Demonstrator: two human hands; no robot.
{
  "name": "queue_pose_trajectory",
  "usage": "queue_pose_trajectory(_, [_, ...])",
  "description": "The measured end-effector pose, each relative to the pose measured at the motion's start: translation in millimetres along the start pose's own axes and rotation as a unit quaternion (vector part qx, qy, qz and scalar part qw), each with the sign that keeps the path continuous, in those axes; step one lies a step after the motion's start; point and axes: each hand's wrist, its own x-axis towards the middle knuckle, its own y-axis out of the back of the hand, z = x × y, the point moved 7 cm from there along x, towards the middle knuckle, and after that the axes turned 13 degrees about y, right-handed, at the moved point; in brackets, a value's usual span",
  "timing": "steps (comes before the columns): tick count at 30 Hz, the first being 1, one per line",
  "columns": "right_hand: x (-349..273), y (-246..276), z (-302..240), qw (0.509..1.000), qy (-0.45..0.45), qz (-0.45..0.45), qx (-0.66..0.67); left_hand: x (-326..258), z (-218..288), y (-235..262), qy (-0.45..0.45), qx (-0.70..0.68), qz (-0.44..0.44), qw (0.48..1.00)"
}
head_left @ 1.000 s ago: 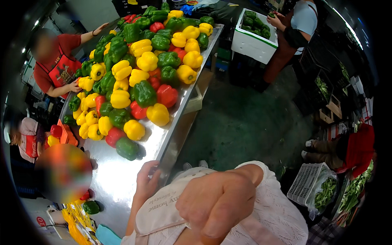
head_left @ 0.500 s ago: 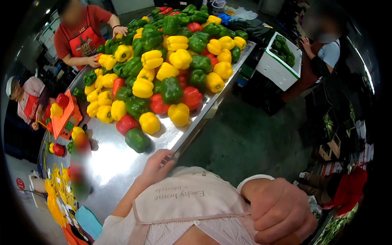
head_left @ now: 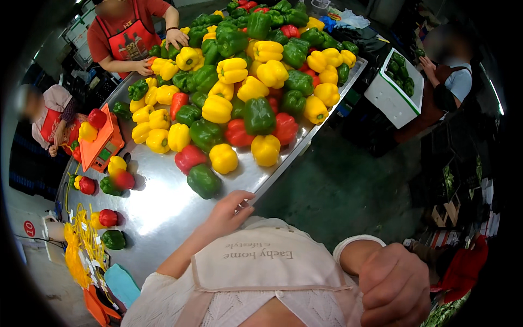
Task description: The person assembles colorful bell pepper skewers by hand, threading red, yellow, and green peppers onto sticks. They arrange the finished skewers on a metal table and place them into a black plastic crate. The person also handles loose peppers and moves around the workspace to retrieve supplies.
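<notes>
My left hand (head_left: 230, 211) rests at the metal table's (head_left: 158, 199) near edge, fingers loosely bent and apart, with nothing visible in them. Closest to it is a green bell pepper (head_left: 204, 181) at the front of a big heap of yellow, green and red peppers. A yellow bell pepper (head_left: 223, 158) and a red bell pepper (head_left: 190, 158) lie just behind. My right hand (head_left: 395, 283) is curled into a fist at the lower right, off the table and beside my pale apron (head_left: 272, 261). Its back faces up, so the inside of the fist is hidden.
Across the table, a person in a red apron (head_left: 129, 38) touches the heap. Another person stands by an orange scale (head_left: 103, 143) carrying peppers. Yellow mesh bags (head_left: 81, 240) lie at the left. At right, a person stands behind a white foam box (head_left: 389, 101) of green peppers.
The view has shifted, so the table and heap sit farther right in the picture. Both my hands keep much the same pose. Peppers at the table's left, blurred before, now show clearly.
</notes>
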Motion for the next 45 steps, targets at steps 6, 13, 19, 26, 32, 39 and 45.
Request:
queue_pose_trajectory(6, [-0.3, -7.0, 17.1, 0.986, -0.065, -0.002, 0.150, 7.2, -1.0, 0.3, -0.020, 0.010, -0.007, 1.000])
queue_pose_trajectory(13, [-0.3, -9.7, 10.3, 0.994, 0.002, 0.034, 0.103, 9.5, -0.8, 0.7, -0.018, 0.019, -0.021, 0.999])
queue_pose_trajectory(19, [0.8, -15.6, 10.6, 0.990, 0.048, 0.032, 0.129, 7.6, -5.4, -0.2, -0.002, 0.005, -0.033, 0.999])
queue_pose_trajectory(26, [3.0, -18.5, 13.5, 0.990, 0.026, 0.039, 0.133, 8.5, -6.0, -2.1, -0.007, 0.007, -0.039, 0.999])
queue_pose_trajectory(32, [5.3, -19.5, 13.7, 0.992, 0.027, 0.020, 0.119, 9.9, -4.0, -3.7, -0.024, 0.007, -0.041, 0.999])
queue_pose_trajectory(39, [8.1, -17.8, 14.6, 0.994, 0.022, 0.007, 0.102, 10.9, -2.9, -5.5, -0.024, 0.005, -0.045, 0.999])
queue_pose_trajectory(45, [8.0, -17.9, 16.3, 0.993, 0.029, 0.018, 0.117, 11.7, -2.3, -7.8, -0.024, 0.008, -0.052, 0.998])
